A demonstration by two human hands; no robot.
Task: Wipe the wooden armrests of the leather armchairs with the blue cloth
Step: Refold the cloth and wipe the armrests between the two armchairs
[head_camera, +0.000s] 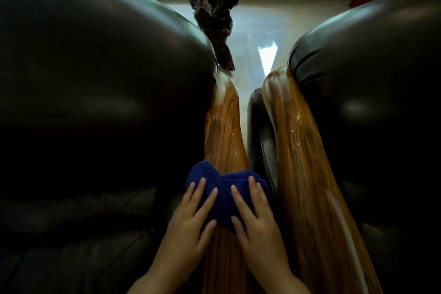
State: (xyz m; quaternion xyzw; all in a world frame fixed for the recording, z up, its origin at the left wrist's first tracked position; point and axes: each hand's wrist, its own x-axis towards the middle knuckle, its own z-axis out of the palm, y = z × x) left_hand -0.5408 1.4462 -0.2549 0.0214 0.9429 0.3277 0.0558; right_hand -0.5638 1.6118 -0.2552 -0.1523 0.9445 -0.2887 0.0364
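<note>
My left fingers [202,198] and right fingers [253,198] lie flat and spread, pressing the cloth [224,188] onto the left armrest [224,126]. The right armrest [298,150] runs just beside, dark armchairs [95,79] flanking.

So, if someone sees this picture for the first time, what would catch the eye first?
Probably the blue cloth, low in the centre, pressed flat onto a glossy wooden armrest by the left hand and the right hand side by side. Next come the two dark leather armchairs filling both sides, with a second wooden armrest to the right of the first.
</note>
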